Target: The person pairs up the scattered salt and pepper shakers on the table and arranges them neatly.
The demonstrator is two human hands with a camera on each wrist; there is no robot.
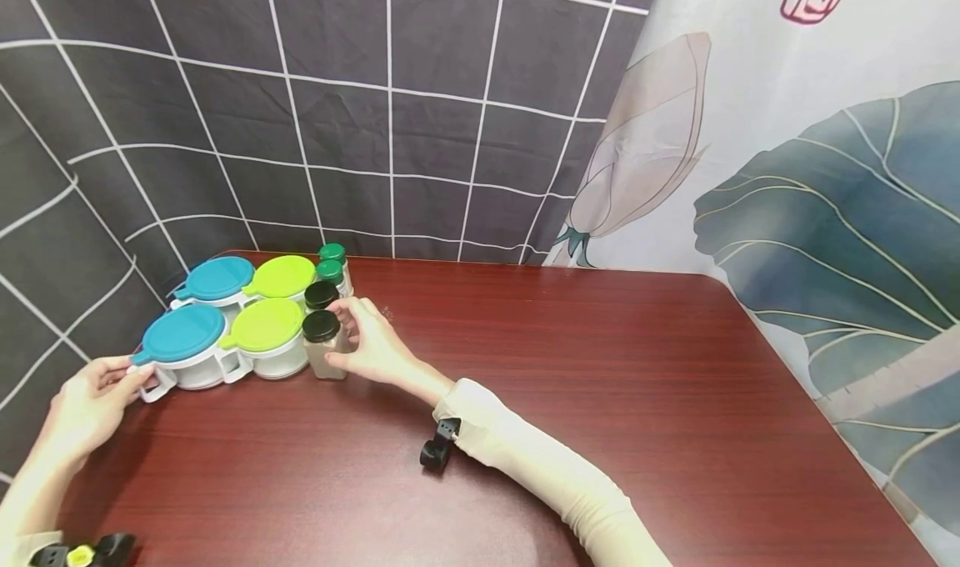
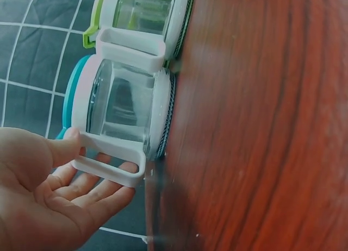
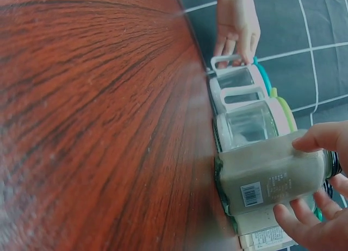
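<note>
Table point(image 1: 540, 383), reddish-brown with visible grain, loaded toward left end. In front row: front blue-lidded jar point(image 1: 184, 333), with front lime-lidded jar point(image 1: 266, 325) immediately to its right. Behind, in matching order: rear blue-lidded jar point(image 1: 217, 278) and rear lime-lidded jar point(image 1: 280, 277). Along right flank, lined up front to back: front black-capped bottle point(image 3: 272, 161), second black-capped bottle point(image 1: 322, 293), near green-capped bottle point(image 1: 329, 270), far green-capped bottle point(image 1: 332, 252). Left hand point(image 1: 90, 404): grasping the white handle point(image 2: 109, 172) of front blue-lidded jar, thumb to one side, fingers behind. Right hand point(image 1: 378, 346): grasping front black-capped bottle about its upper body, thumb on front face, fingertips at right side; bottle upright, base on table. Cannot tell whether fingers also touch second black-capped bottle. On front black-capped bottle: barcode point(image 3: 252, 194), with adjoining print too small to read. On both arms: cream sleeves point(image 1: 540, 454) and black wrist cameras point(image 1: 435, 454). At back: dark grey curtain point(image 1: 442, 137) with white grid; to right, pale curtain point(image 1: 742, 92) with leaf and bud print.
</note>
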